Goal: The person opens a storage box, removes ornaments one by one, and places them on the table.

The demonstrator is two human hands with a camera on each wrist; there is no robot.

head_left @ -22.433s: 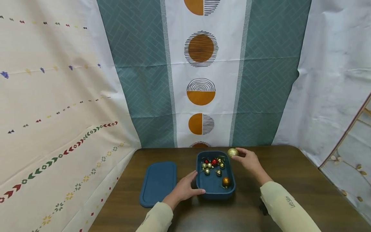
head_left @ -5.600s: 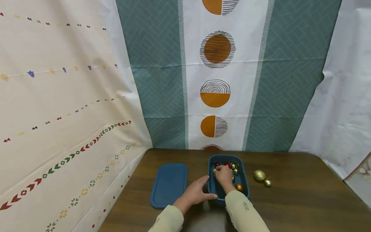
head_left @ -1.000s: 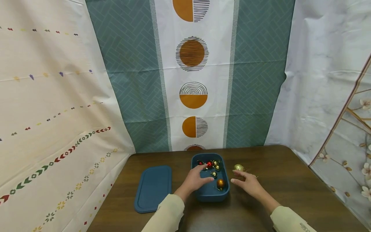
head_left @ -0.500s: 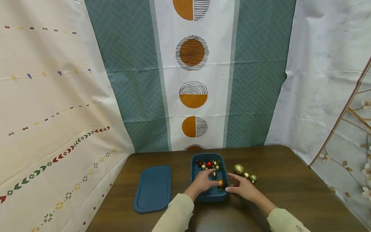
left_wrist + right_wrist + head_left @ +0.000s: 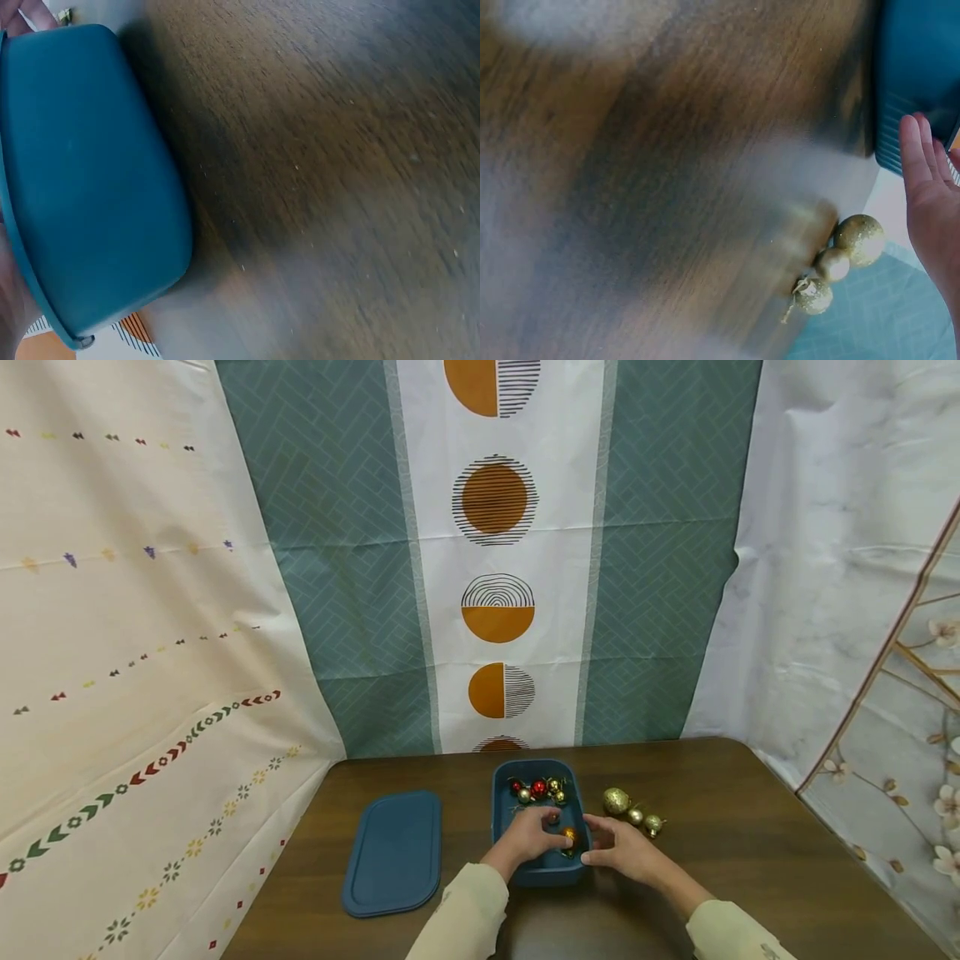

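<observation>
Head view: three gold baubles are now lying on the table point(image 5: 750, 843) R of the blue box point(image 5: 547, 877), vs. two approx. 5 s ago; the big glittery bauble point(image 5: 617, 801), small smooth bauble point(image 5: 635, 816) and small glittery bauble point(image 5: 654, 826) are sitting in a close row. The L hand point(image 5: 527, 835) is reaching into the box nr. the front, lower than 1 s ago, when it was hovering farther back. Its fingers are curving w/ a clear gap btwn thumb & fingertips; thumb is ending right at the orange bauble point(image 5: 572, 834), which is lying in the box's front R part. Can't tell if they're actually touching; no grip is showing. The R hand point(image 5: 624, 850) is spreading thumb & fingers along the box's R wall, holding no bauble. Red baubles point(image 5: 538, 788) & a few gold ones are staying at the back of the box; the blue lid point(image 5: 393, 853) is lying flat to the L, same as before. L wrist view: box wall is filling the L side; only a bit of the L hand is showing at the edge, so grip's unclear there. R wrist view: R hand's fingers are extending fairly straight beside the box wall, w/ the three table baubles lying nearby.
</observation>
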